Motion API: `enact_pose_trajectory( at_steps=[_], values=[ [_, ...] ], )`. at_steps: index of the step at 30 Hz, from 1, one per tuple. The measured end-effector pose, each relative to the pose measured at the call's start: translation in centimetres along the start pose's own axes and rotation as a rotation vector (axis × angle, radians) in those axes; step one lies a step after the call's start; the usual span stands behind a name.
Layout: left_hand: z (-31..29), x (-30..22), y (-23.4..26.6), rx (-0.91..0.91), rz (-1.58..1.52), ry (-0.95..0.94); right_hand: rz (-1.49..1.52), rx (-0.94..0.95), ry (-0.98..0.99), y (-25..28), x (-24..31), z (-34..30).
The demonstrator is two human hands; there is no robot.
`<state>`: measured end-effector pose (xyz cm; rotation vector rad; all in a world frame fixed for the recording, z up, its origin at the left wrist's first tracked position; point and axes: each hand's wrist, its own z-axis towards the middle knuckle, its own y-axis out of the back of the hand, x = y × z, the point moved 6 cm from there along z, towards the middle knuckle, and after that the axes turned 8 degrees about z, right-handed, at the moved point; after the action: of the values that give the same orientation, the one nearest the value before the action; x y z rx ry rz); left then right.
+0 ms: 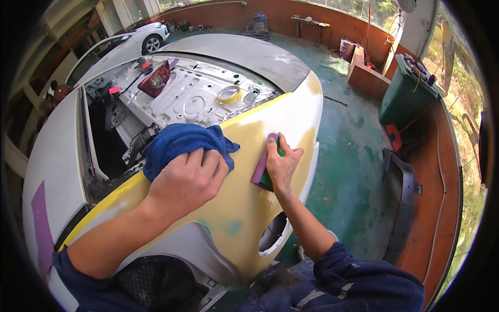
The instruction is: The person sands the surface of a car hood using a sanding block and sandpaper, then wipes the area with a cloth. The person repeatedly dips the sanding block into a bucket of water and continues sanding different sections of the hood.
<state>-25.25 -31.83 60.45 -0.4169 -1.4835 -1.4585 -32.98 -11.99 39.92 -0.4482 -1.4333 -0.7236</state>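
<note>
My left hand (189, 177) is closed on a bunched blue cloth (179, 143), held over the edge of the car's trunk opening. My right hand (285, 165) grips a purple and green sanding block (261, 169), which lies against the rear body panel (249, 208) of the car. That panel is coated in tan-yellow filler or primer, with white areas towards its far side and a small greenish patch low down. Yellow tape runs along the trunk edge. Below the block is an oval opening (273, 234) in the panel.
Inside the trunk area lie a roll of tape (228, 94) and a red tail light (155, 79). A dark bumper part (403, 203) leans by the orange wall at right, near a green bin (408, 88). Another white car (117, 49) stands at the far left.
</note>
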Motion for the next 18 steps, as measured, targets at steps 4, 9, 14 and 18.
enact_pose_trajectory(
  at_steps=[4, 9, 14, 18],
  values=[
    [0.4, 0.0, 0.1, 0.001, -0.005, -0.001, 0.026, -0.002, 0.016, -2.1, 5.2, 6.1],
    [0.0, -0.2, -0.2, 0.005, -0.019, -0.002, -0.005, 0.046, 0.079, 1.0, -0.9, -1.8],
    [0.6, -0.1, 0.0, 0.006, -0.002, 0.004, 0.008, 0.04, 0.056, -3.1, 6.5, 7.1],
    [0.2, -0.3, -0.3, 0.041, -0.046, 0.005, 0.0, 0.041, 0.095, -0.2, 1.8, 0.7]
  ],
)
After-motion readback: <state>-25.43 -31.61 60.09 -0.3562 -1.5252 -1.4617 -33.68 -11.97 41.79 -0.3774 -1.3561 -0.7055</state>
